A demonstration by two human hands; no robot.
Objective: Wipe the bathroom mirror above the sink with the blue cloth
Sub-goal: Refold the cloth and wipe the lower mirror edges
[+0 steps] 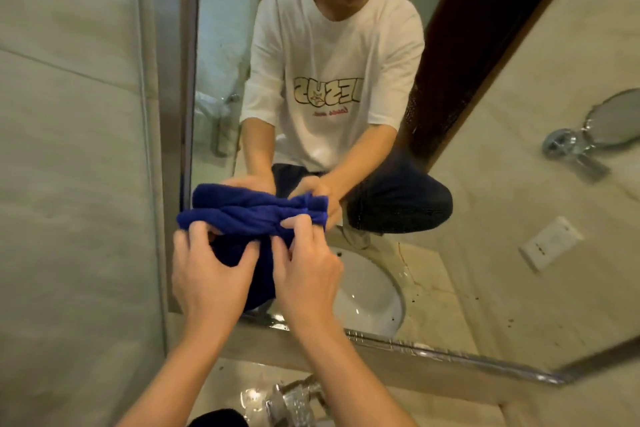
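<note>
Down at the bottom edge there's the chrome tap [294, 399] gleaming on the pale stone counter [398, 388], and up from it come your two forearms. Your left hand [207, 274] has its fingers curled into the left end of the blue cloth [242, 215], your right hand [304, 267] pinches the right end, thumb and fingertips clamped on the bunched terry. The cloth lies sideways between them, long axis left to right, soft and thick and rolled into a rope, with a dark tail hanging below. It sits just ahead of your knuckles, right up at the mirror [346, 45]; whether it actually touches the glass I can't quite tell. Both hands are equally near, so pressing forward looks like the next job. Beyond, the smooth glass, edged by a metal frame [188, 80], throws back your white T-shirt.
</note>
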